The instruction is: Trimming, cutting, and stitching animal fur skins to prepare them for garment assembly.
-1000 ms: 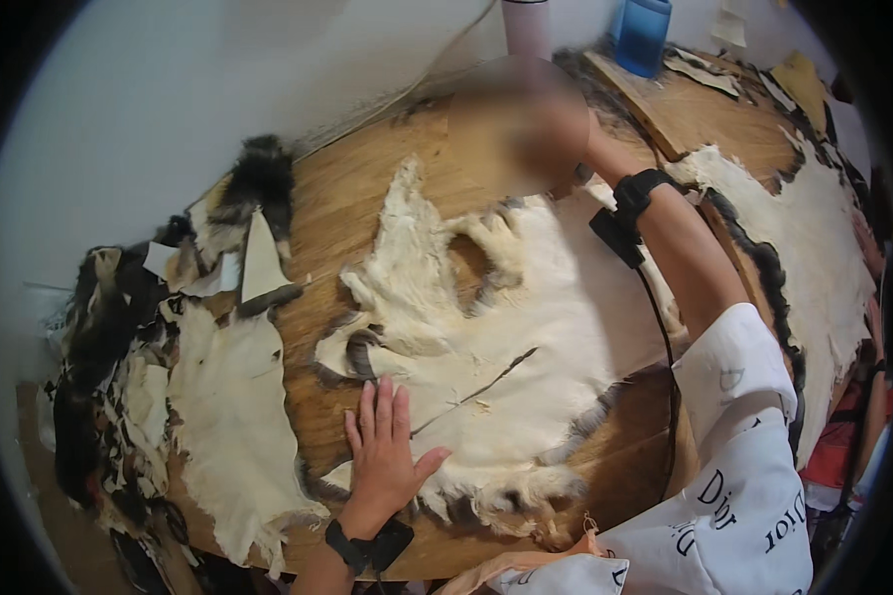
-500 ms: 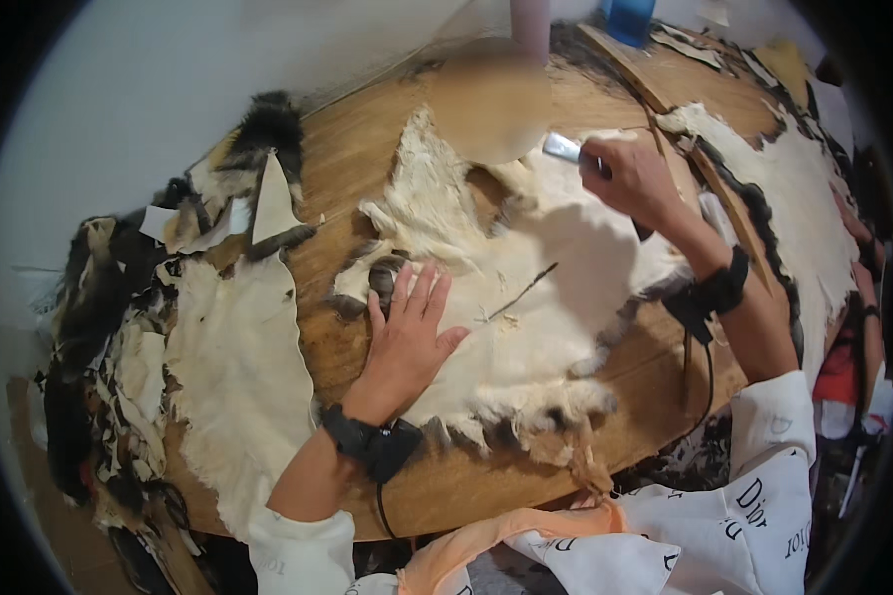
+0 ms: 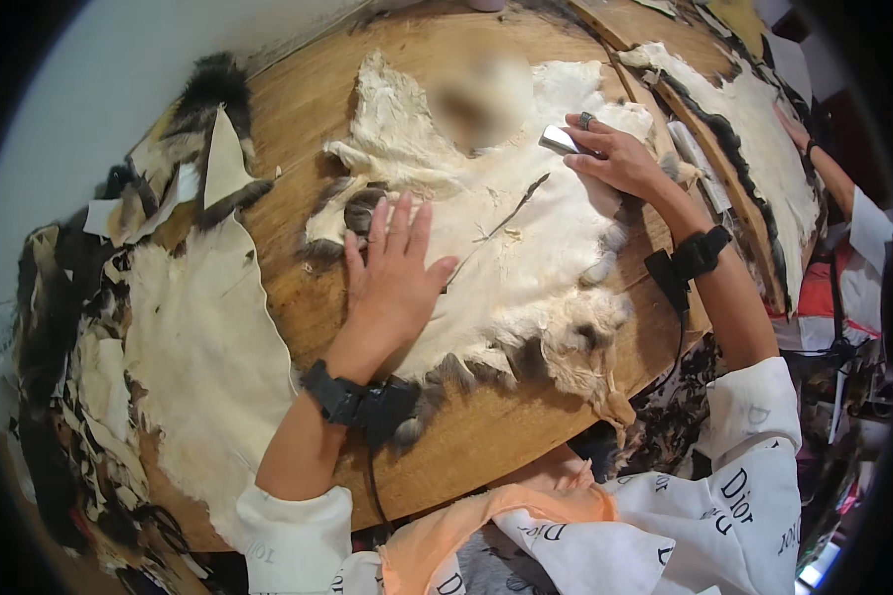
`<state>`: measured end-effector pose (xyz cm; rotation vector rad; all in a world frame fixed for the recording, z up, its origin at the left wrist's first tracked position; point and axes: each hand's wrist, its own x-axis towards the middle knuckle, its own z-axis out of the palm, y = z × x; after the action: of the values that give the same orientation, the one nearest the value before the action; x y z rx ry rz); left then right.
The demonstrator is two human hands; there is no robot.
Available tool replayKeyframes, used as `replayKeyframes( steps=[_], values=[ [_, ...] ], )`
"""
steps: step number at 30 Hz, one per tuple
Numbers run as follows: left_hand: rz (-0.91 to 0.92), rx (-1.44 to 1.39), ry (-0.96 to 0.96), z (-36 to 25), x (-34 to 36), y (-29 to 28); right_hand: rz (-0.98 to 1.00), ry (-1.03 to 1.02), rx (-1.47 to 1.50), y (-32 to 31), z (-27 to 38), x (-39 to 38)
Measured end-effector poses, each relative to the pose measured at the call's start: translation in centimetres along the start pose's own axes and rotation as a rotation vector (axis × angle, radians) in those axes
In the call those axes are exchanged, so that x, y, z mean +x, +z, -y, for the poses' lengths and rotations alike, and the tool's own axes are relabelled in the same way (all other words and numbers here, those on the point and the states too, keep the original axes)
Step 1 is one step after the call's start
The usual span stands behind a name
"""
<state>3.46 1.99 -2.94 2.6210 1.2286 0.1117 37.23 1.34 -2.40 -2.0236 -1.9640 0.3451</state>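
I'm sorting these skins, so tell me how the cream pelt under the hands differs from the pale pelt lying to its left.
The cream pelt under the hands lies wholly on the round wooden table; the pale pelt to its left hangs over the table's edge.

The left hand presses flat on the cream pelt and the right hand holds a small metal tool on it; nothing touches the left pelt.

Both lie skin side up, with dark fur at the edges.

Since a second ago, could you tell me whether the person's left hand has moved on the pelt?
Yes. The left hand has slid up the cream pelt, away from the near edge of the wooden table and toward the dark patch at the pelt's left edge.
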Motion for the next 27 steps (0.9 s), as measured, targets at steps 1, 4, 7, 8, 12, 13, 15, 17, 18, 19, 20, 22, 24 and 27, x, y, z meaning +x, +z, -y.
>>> replayKeyframes(
  steps=[1, 4, 7, 8, 12, 13, 15, 17, 18, 19, 20, 22, 24, 27],
  values=[
    [0.004, -0.007, -0.009, 0.0, -0.3, -0.5, 0.011, -0.004, -0.001, -0.2, -0.2, -0.2],
    [-0.174, 0.173, -0.189, 1.3, -2.9, -1.4, -0.028, -0.014, 0.009, 0.0, -0.9, -0.5],
    [-0.285, -0.249, -0.01, 1.6, -6.0, -4.0, -0.011, -0.037, -0.016, -0.4, -0.3, -0.2],
    [-0.374, -0.275, 0.118, 0.7, -6.5, -4.3, -0.04, -0.057, -0.05, -0.5, 0.0, 0.0],
    [-0.181, -0.331, 0.123, -1.2, -9.0, -3.0, -0.207, -0.197, -0.079, -1.1, 4.1, -1.0],
    [-0.18, -0.334, 0.129, -1.7, -9.1, -3.1, -0.208, -0.191, -0.083, -1.3, 4.8, -1.7],
    [-0.174, -0.294, 0.155, -2.0, -9.2, -3.3, -0.212, -0.276, -0.06, -1.2, 6.9, -2.6],
    [-0.234, -0.31, 0.109, -1.7, -8.6, -3.6, -0.271, -0.333, -0.054, -0.9, 9.0, -3.5],
    [-0.295, -0.324, 0.058, -1.4, -8.0, -3.7, -0.192, -0.299, 0.008, -0.6, 9.9, -3.8],
    [-0.291, -0.326, 0.056, -1.3, -7.4, -3.6, -0.105, -0.263, 0.074, -0.2, 10.7, -4.1],
    [-0.318, -0.342, -0.035, -1.6, -6.3, -3.5, -0.136, -0.299, 0.113, 0.3, 11.3, -4.4],
    [-0.232, -0.375, -0.225, -2.0, -5.1, -2.9, -0.011, -0.246, 0.142, 0.7, 12.9, -5.3],
    [-0.133, -0.388, -0.255, -2.3, -4.9, -2.3, 0.09, -0.192, 0.177, 1.2, 13.6, -6.6],
    [-0.149, -0.342, -0.131, -2.8, -5.1, -2.2, 0.081, -0.239, 0.172, 2.5, 13.3, -8.4]
  ],
)
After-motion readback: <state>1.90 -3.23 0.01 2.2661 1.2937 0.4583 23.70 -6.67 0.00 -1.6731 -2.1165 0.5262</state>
